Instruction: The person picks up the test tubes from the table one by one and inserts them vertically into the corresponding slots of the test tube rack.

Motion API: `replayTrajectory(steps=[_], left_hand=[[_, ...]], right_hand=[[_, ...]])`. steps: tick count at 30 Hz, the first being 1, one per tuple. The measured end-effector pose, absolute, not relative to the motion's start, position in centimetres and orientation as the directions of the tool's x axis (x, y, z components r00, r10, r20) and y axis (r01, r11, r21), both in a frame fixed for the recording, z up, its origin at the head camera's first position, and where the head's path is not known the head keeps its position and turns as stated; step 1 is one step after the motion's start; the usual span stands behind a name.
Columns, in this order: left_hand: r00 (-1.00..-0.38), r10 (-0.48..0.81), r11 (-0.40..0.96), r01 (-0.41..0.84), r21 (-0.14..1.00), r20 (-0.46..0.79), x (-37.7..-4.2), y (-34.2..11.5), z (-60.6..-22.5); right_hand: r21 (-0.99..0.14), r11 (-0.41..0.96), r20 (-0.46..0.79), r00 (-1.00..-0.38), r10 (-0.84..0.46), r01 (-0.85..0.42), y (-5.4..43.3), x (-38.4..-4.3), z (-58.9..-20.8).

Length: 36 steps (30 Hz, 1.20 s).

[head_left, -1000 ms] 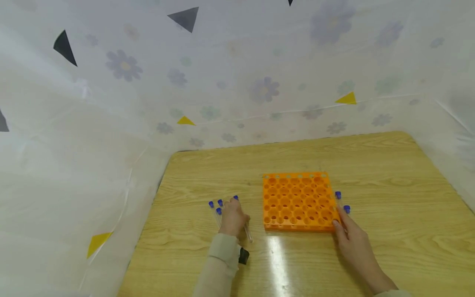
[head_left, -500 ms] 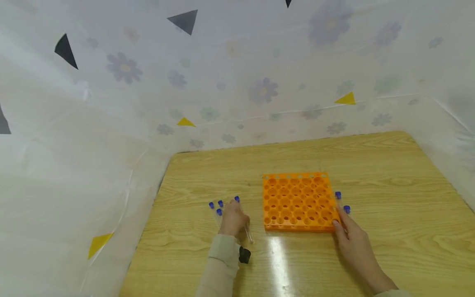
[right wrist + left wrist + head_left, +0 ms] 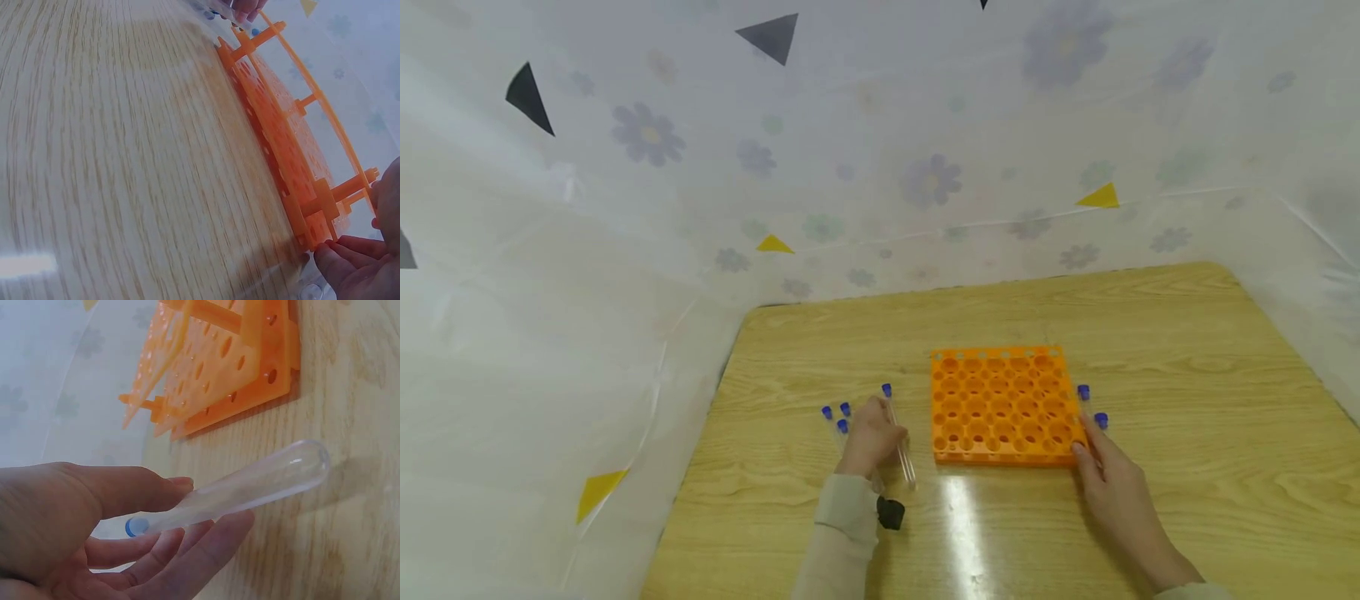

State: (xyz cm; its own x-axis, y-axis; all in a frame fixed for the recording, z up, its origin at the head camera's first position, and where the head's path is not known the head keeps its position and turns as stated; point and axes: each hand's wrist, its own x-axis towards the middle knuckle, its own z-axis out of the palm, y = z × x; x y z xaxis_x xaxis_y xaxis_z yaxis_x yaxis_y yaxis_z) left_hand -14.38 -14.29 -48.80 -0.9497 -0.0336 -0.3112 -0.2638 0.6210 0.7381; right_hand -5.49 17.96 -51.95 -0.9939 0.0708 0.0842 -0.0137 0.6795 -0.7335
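In the head view my left hand (image 3: 871, 437) pinches a clear test tube (image 3: 906, 467) with a blue cap, left of the orange tube rack (image 3: 1000, 408). The left wrist view has this tube (image 3: 269, 481) lying slantwise between thumb and fingers, its rounded end pointing away from the palm and the blue cap (image 3: 134, 526) behind the thumb. My right hand (image 3: 1116, 487) grips the rack's near right corner. In the right wrist view the thumb and fingers of the right hand (image 3: 359, 265) hold the end of the layered rack (image 3: 275, 134).
Several blue-capped tubes (image 3: 842, 426) lie on the wooden table (image 3: 1187, 358) beside my left hand, partly hidden by it. Right of the rack lie two more blue caps (image 3: 1101, 420), their tubes partly behind my right hand. Flower-patterned white sheeting (image 3: 925, 225) surrounds the table.
My left hand has shifted slightly right, and the pinched tube's blue cap has moved up and right, away from the other tubes. My right hand and the rack have stayed put.
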Motion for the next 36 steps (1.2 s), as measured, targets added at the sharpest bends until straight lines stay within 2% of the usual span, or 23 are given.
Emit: replayTrajectory(steps=[6, 14, 21, 24, 27, 32, 36], left_hand=[[-0.949, -0.050, 0.548, -0.287, 0.786, -0.312, -14.3, -14.3, -47.7], [-0.941, -0.058, 0.446, -0.322, 0.835, -0.333, -14.0, -14.5, -46.6], [-0.955, -0.035, 0.447, -0.280, 0.850, -0.295, -13.8, -14.8, -45.8], [-0.957, -0.020, 0.442, -0.268, 0.856, -0.289, -13.7, -14.8, -45.6], [-0.957, -0.013, 0.436, -0.265, 0.860, -0.289, -13.6, -14.7, -45.5], [-0.957, 0.001, 0.434, -0.262, 0.862, -0.291, -13.5, -14.7, -45.4], [-0.959, 0.015, 0.431, -0.250, 0.867, -0.284, -13.4, -14.8, -45.2]], right_hand=[[-0.721, 0.690, 0.140, -0.989, 0.057, -0.062, 17.7, -5.4, -51.9], [-0.638, 0.758, 0.219, -0.976, 0.007, -0.138, 17.4, -5.3, -52.1], [-0.551, 0.823, 0.161, -0.985, -0.056, -0.136, 17.2, -5.2, -51.4], [-0.529, 0.830, 0.185, -0.979, -0.088, -0.174, 17.4, -5.1, -51.5], [-0.499, 0.832, 0.257, -0.958, -0.126, -0.243, 17.8, -5.1, -51.8], [-0.390, 0.841, 0.415, -0.887, -0.204, -0.376, 18.2, -5.3, -52.6], [-0.328, 0.843, 0.483, -0.842, -0.239, -0.427, 18.3, -5.4, -52.8]])
